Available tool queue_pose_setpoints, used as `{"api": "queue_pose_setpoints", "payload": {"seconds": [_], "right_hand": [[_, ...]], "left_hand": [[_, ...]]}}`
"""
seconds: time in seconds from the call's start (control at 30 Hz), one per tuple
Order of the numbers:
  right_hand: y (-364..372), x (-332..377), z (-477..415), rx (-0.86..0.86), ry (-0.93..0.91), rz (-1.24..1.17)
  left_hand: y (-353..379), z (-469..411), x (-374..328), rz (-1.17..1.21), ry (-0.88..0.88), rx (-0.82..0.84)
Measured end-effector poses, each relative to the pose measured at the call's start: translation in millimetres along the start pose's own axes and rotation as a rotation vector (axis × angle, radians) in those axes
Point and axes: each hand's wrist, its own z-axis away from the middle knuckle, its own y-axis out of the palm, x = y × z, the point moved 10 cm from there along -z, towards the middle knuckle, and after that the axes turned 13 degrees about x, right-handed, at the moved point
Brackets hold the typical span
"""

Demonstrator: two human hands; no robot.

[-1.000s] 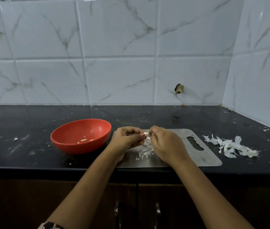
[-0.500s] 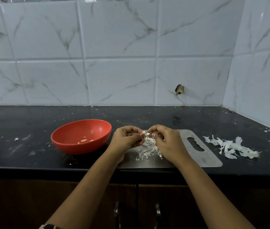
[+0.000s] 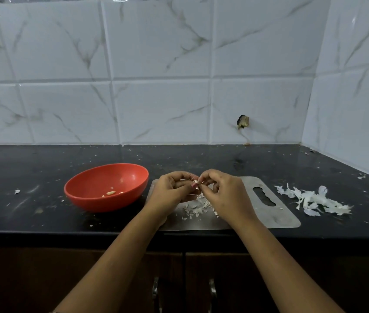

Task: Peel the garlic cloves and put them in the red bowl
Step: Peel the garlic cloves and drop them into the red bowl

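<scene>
My left hand (image 3: 171,190) and my right hand (image 3: 223,194) meet over the steel cutting board (image 3: 276,213). Between their fingertips both pinch a small garlic clove (image 3: 195,183), mostly hidden by the fingers. A heap of small skin flakes (image 3: 198,207) lies on the board just beneath the hands. The red bowl (image 3: 93,188) stands to the left of the board, with a few peeled cloves (image 3: 111,193) at its bottom.
A larger pile of white garlic skins (image 3: 314,199) lies on the black counter (image 3: 32,199) to the right of the board. Tiled walls close the back and the right side. Cabinet doors with handles (image 3: 155,290) sit under the counter's front edge.
Both hands have risen slightly above the board and the right fingers have opened out a little around the clove. More skin flakes lie beneath them.
</scene>
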Motion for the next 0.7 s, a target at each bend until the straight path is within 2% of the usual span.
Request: {"api": "queue_pose_setpoints", "payload": {"seconds": [0.27,0.5,0.7], "right_hand": [[-1,3,0,-0.033,-0.016,0.054],[-1,2,1,-0.029,-0.013,0.030],[-1,-2,-1,-0.024,-0.012,-0.026]], "left_hand": [[3,1,-5,-0.016,0.032,0.003],[-15,9,-11,-0.074,0.079,-0.172],[-9,7,-11,-0.049,0.092,-0.092]]}}
